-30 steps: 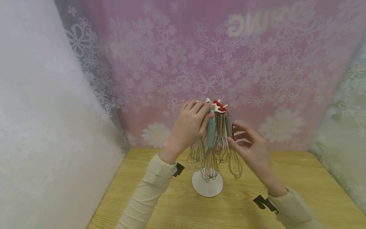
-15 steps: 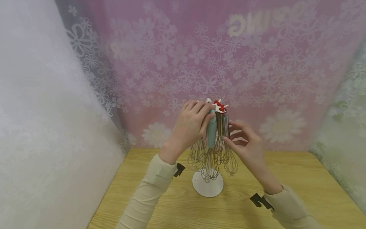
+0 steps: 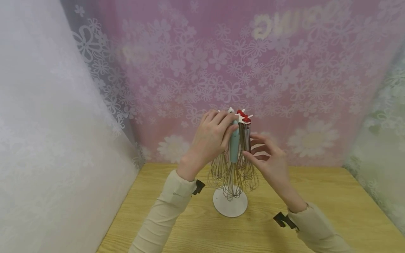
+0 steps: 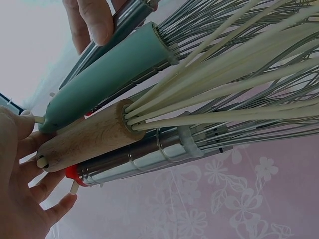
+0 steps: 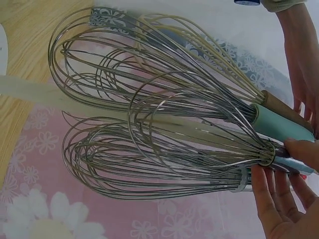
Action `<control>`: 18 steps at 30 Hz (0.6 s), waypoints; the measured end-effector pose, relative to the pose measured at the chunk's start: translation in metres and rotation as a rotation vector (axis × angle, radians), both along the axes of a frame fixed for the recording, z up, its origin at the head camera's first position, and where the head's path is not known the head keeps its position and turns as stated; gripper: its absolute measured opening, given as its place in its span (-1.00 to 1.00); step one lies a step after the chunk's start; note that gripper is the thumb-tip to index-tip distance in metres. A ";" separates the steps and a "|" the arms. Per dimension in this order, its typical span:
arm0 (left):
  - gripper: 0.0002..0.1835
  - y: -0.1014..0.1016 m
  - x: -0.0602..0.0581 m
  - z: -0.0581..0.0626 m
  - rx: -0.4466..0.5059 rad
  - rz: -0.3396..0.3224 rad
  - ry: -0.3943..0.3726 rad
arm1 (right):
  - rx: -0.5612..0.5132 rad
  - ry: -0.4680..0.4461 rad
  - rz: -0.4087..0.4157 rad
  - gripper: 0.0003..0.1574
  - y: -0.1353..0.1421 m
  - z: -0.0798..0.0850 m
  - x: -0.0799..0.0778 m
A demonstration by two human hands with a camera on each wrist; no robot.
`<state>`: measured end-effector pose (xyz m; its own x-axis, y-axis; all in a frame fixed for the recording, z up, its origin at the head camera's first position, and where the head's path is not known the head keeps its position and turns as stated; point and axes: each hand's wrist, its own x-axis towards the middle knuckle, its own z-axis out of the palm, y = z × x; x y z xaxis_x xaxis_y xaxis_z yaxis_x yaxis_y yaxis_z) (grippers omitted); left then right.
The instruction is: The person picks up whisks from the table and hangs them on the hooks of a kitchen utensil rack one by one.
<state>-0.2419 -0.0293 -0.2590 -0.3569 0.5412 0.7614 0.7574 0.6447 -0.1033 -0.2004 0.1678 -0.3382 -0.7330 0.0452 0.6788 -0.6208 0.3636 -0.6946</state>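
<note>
A white stand point(image 3: 230, 207) carries several whisks that hang heads-down around its top. My left hand point(image 3: 210, 138) holds the top of the stand, its thumb by the upper end of a teal-handled whisk point(image 3: 234, 147). In the left wrist view, its fingers spread around the hooks, close to a wooden-handled whisk point(image 4: 89, 134) and a steel-handled whisk with a red end point(image 4: 139, 159). Between thumb and fingers, my right hand point(image 3: 272, 160) pinches a steel whisk point(image 3: 246, 140) by its handle. That handle's top is right at the stand's hooks; its wires point(image 5: 244, 134) overlap other whisks.
The stand rests on a wood-grain table point(image 3: 177, 232). A pink flowered backdrop point(image 3: 202, 70) rises behind, with a pale side panel point(image 3: 57, 123) on the left and another panel point(image 3: 379, 158) on the right. Each sleeve has a black wrist mount point(image 3: 198, 187).
My right hand has moved left with the steel whisk, bringing its handle from beside the stand to the red-ended hooks. My left hand has stayed in place on the stand.
</note>
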 end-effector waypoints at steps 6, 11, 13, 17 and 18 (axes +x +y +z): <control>-0.73 0.000 0.000 0.000 0.007 0.002 -0.009 | 0.008 -0.009 -0.019 -0.37 -0.002 -0.002 -0.003; -0.72 0.000 0.000 0.000 0.009 0.009 -0.006 | 0.021 -0.004 -0.039 -0.40 -0.003 -0.002 -0.005; -0.72 0.000 0.000 0.000 0.010 0.010 -0.005 | 0.020 -0.004 -0.038 -0.41 -0.004 -0.002 -0.005; -0.71 0.000 0.001 -0.001 0.011 0.008 -0.010 | 0.029 -0.007 -0.037 -0.41 -0.004 -0.003 -0.005; -0.71 0.000 0.001 -0.001 0.012 0.007 -0.010 | 0.032 -0.007 -0.038 -0.41 -0.004 -0.003 -0.005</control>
